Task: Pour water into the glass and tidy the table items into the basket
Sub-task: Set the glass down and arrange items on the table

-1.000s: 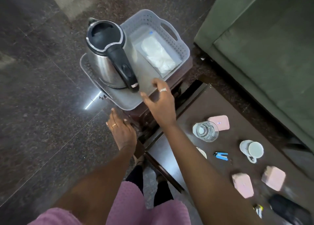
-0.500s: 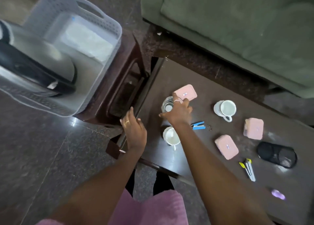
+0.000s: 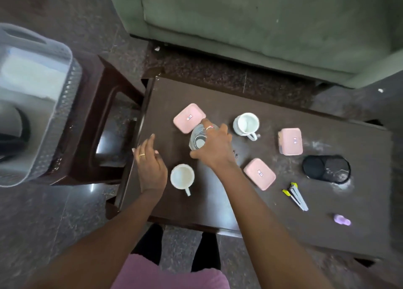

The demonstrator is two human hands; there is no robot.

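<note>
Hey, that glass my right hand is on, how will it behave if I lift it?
The glass looks clear and hard, so probably stiff, fragile and slippery. The right hand grips it from above round the rim, so it may tilt and spill any contents. A pink box sits close beside it, so a sideways push could bump that.

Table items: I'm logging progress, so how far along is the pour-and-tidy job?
Done: the kettle sits in the basket. In hand: the right hand grips the glass; whether it holds water is unclear. The left hand lies open at the table edge. Left: two mugs, three pink boxes and the black mesh case lie on the table.
</note>
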